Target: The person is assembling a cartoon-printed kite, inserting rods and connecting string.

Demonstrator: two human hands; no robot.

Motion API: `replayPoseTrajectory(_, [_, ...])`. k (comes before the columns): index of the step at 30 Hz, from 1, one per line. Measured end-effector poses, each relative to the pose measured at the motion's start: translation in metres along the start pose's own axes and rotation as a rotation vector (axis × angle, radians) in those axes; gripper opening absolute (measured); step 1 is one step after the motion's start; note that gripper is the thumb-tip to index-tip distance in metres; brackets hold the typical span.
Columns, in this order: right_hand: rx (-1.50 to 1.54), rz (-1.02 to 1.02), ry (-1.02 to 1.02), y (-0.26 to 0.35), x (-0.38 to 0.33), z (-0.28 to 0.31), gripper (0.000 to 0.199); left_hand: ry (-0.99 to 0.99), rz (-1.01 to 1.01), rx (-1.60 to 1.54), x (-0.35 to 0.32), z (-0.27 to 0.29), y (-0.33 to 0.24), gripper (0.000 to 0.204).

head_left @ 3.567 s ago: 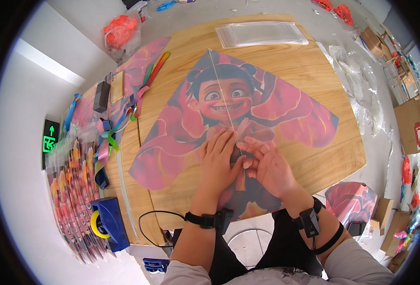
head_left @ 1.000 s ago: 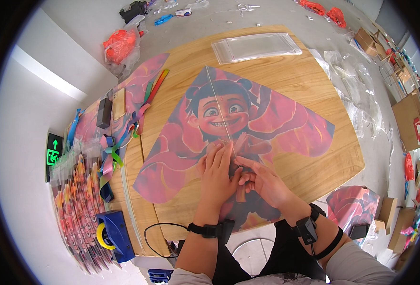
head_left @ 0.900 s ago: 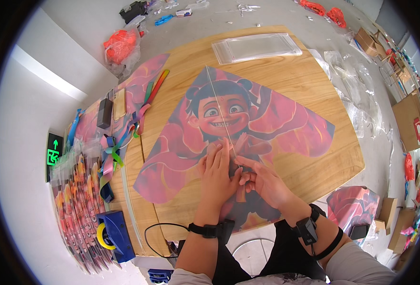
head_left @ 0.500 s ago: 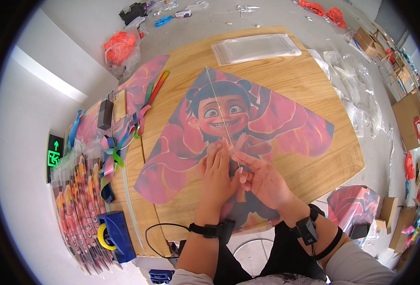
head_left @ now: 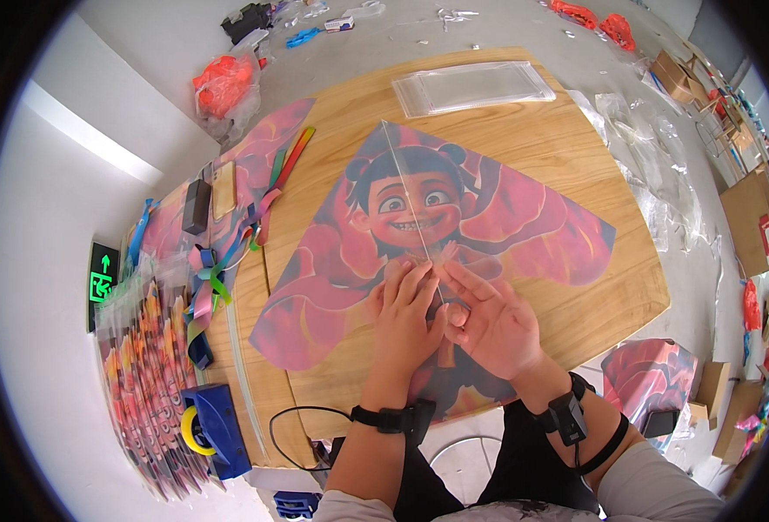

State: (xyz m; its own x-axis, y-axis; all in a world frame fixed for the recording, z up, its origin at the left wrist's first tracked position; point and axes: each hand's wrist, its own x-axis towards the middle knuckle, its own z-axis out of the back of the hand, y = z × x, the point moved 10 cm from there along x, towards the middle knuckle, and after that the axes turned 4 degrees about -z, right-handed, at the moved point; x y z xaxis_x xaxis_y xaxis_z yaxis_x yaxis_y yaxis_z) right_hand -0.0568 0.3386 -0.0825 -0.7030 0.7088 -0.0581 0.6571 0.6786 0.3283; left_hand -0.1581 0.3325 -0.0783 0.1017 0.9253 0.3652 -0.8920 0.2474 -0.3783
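left hand and right hand pressing flat, fingers spread, gripping nothing, on lower middle of pink kite lying across wooden counter. judging: keeping pressure even along thin centre spar, no creasing. clear rectangular bags lying at far edge; green rectangular sign glowing far left.

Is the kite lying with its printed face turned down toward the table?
No, the kite lies flat on the wooden table with its printed cartoon face turned up.
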Motion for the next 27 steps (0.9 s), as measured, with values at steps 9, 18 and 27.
replayPoseTrajectory(9, [-0.237, -0.101, -0.175, -0.015, -0.007, 0.028, 0.057, -0.016, 0.049, -0.023, -0.002, 0.002, 0.002, 0.052])
replayPoseTrajectory(18, [-0.389, -0.120, -0.202, -0.015, -0.009, 0.039, 0.055, 0.030, -0.007, 0.029, -0.001, -0.001, -0.003, 0.051])
replayPoseTrajectory(27, [-0.364, -0.124, -0.211, -0.012, -0.010, 0.037, 0.052, 0.037, -0.010, 0.016, 0.000, -0.002, -0.004, 0.052])
